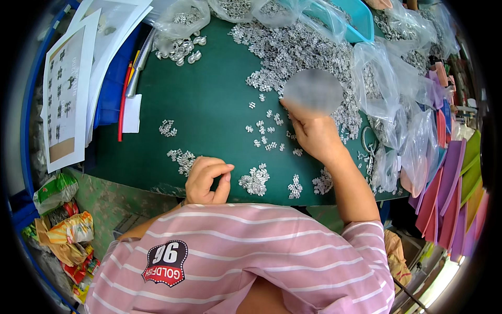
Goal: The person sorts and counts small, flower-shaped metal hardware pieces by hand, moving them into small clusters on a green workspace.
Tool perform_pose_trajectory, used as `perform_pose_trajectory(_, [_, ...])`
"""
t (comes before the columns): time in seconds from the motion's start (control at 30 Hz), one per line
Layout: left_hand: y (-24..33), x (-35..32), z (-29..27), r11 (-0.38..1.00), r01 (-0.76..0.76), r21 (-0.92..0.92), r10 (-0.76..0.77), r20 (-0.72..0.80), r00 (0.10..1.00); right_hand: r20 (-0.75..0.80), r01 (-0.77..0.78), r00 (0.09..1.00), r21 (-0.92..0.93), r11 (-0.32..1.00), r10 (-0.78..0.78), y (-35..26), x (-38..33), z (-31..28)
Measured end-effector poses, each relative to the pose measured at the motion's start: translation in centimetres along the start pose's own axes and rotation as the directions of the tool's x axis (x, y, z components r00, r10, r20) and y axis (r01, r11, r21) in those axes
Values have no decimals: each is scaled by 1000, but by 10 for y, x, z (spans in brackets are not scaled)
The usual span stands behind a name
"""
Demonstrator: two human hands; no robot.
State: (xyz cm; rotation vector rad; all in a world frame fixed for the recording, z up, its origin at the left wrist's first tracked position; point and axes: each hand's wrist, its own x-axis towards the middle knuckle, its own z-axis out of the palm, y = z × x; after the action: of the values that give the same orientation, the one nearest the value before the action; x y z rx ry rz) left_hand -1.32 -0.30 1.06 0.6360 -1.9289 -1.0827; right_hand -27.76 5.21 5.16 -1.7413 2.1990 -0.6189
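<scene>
My left hand (208, 180) is at the table's near edge, its fingers curled and thumb close to the index finger. Whatever it holds, if anything, is too small to make out. Next to it lies a small heap of silvery metal pieces (181, 161). My right hand (316, 133) reaches over the edge of a large pile of similar pieces (282, 52). One finger stretches out with the thumb apart below it; a blurred grey round patch (314, 90) hides the area beyond. Several loose pieces (264, 129) are scattered left of this hand.
More small heaps (254, 179) line the green table's (209, 115) near edge. Clear plastic bags (379, 78) crowd the right side, and a turquoise basket (361, 23) stands at the back. Printed sheets (68, 94), a red pencil (124, 104) and larger shiny pieces (180, 49) are at left.
</scene>
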Motion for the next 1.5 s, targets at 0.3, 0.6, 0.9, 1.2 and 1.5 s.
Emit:
perform_pose_trajectory(0.3, [3, 1, 0, 1000, 20, -12, -20, 8, 1000, -62, -237, 952, 467, 852, 299, 17, -28, -6])
perform_pose_trajectory(0.6, [0, 0, 0, 1000, -2, 12, 1, 34, 999, -109, -275, 939, 336, 901, 327, 11, -46, -13])
perform_pose_trajectory(0.9, [-2, -4, -4, 1000, -27, 9, 27, 32, 999, -14, -259, 962, 274, 926, 273, -13, -3, -7])
perform_pose_trajectory(1.2, [15, 22, -2, 989, -146, -16, 146, 207, 967, 314, -361, 932, 851, 382, 181, -82, -61, 32])
perform_pose_trajectory(1.5, [-17, 21, -64, 992, 115, -47, -116, -33, 993, -170, 330, 538, 944, -20, 826, 21, -154, -29])
